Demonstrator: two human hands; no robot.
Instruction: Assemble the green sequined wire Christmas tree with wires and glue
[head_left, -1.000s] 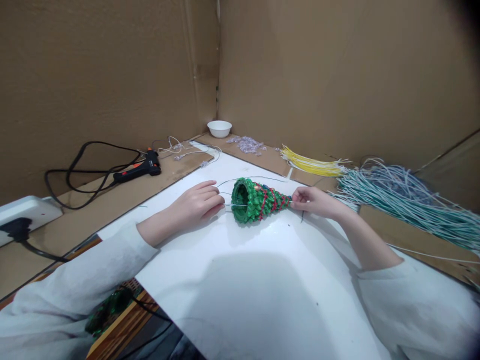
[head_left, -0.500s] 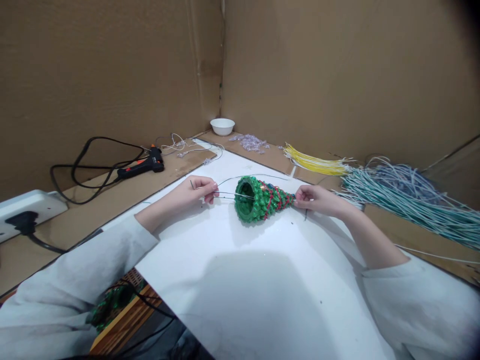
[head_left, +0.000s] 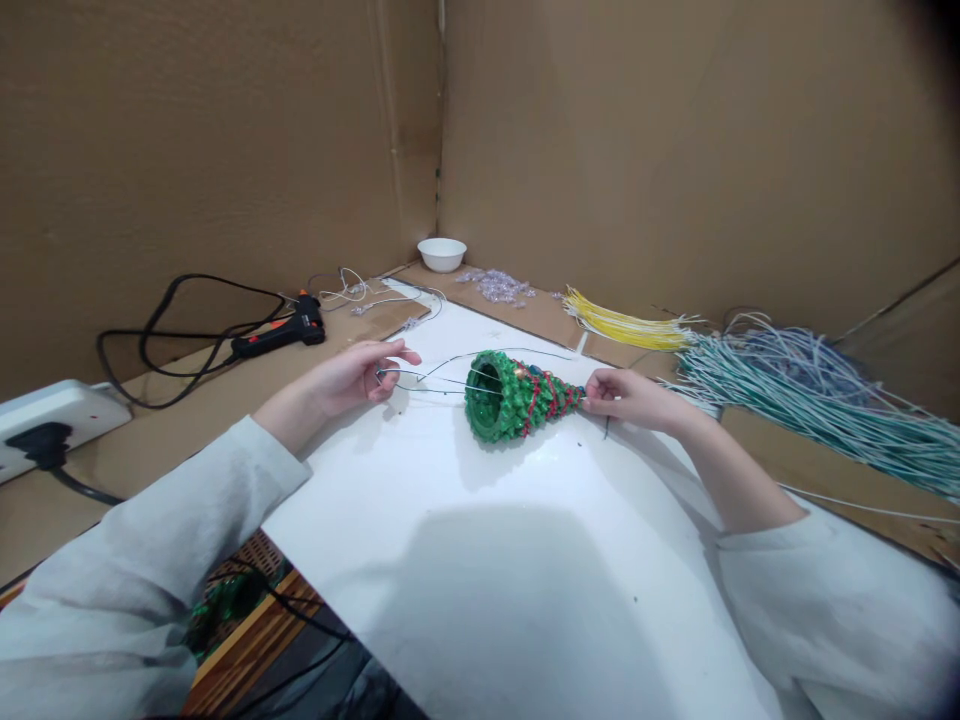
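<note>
Green cone [head_left: 521,400] between hands [head_left: 360,378], within white board [head_left: 510,560] edges.

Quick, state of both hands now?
Left hand: partly open, thin wires at its fingers.
Right hand: closed, pinching the green tree's tip.

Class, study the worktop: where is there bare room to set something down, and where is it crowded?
The widest bare patch is the near white tabletop, between the two sleeves and below the green Christmas tree. It is crowded between the left hand and tree, where thin wires run, and at right under the green-and-white wire bundle.
</note>
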